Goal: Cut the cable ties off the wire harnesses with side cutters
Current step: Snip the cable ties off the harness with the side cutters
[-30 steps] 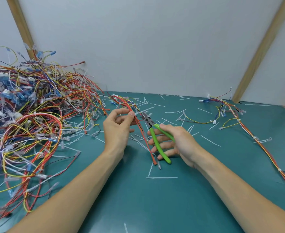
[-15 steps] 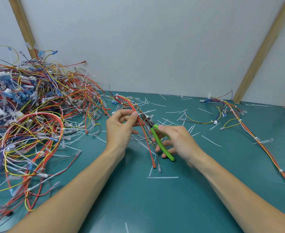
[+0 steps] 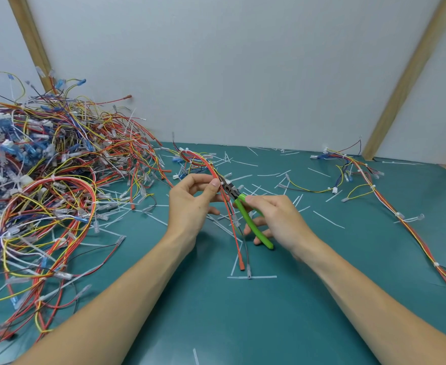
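Harnesses lie heaped (image 3: 45, 196) at the worktop's (image 3: 243, 325) left. Left hand (image 3: 190, 204) pinches 1 red-wired harness (image 3: 228, 214), running away-to-near, between thumb and forefinger. Just right, side cutters (image 3: 236, 197) nose its cable tie; right hand (image 3: 277, 219) wraps the green handles.

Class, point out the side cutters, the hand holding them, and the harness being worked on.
side cutters (image 3: 253, 223), head view, on the green handle.
right hand (image 3: 282, 219), head view, on its back.
harness (image 3: 208, 164), head view, on the red wires above the left hand.
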`<state>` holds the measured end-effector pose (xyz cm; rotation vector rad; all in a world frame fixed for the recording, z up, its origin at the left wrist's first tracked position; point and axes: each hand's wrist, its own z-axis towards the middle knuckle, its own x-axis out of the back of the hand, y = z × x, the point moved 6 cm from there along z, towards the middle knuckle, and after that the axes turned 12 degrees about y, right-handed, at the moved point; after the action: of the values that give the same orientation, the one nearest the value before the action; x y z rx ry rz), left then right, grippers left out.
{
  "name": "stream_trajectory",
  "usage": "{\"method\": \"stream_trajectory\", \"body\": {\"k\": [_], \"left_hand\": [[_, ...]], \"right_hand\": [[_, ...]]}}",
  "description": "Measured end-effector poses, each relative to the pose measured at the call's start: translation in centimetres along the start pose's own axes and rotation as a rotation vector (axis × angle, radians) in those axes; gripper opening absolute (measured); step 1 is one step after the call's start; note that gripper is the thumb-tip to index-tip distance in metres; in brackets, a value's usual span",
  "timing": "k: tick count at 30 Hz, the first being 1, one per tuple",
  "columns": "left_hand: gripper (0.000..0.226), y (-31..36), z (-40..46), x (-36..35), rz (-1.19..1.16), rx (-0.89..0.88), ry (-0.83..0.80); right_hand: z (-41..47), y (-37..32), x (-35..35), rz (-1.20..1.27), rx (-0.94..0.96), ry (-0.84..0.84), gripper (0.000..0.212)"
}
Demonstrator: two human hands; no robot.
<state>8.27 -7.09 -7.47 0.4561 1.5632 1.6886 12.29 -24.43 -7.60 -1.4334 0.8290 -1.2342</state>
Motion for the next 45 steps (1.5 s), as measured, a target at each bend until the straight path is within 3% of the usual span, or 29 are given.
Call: {"method": "stream_trajectory", "body": {"k": [9, 24, 31, 45], "left_hand": [[0.005, -0.15, -0.01, -0.03, 0.069, -0.002, -0.016], [0.005, -0.19, -0.14, -0.10, 0.107, 0.022, -0.007], [0.006, -0.29, -0.18, -0.21, 0.121, 0.022, -0.011], [0.006, -0.35, -0.08, -0.05, 0.126, 0.035, -0.001]], "right_hand": [[-0.22, 0.12, -0.17, 0.014, -0.008, -0.002, 0.041], [-0.45, -0.42, 0.22, -0.112, 0.086, 0.082, 0.036], [-0.17, -0.19, 0.46, -0.209, 0.098, 0.107, 0.047], [-0.05, -0.25, 0.68, -0.222, 0.116, 0.143, 0.045]]}}
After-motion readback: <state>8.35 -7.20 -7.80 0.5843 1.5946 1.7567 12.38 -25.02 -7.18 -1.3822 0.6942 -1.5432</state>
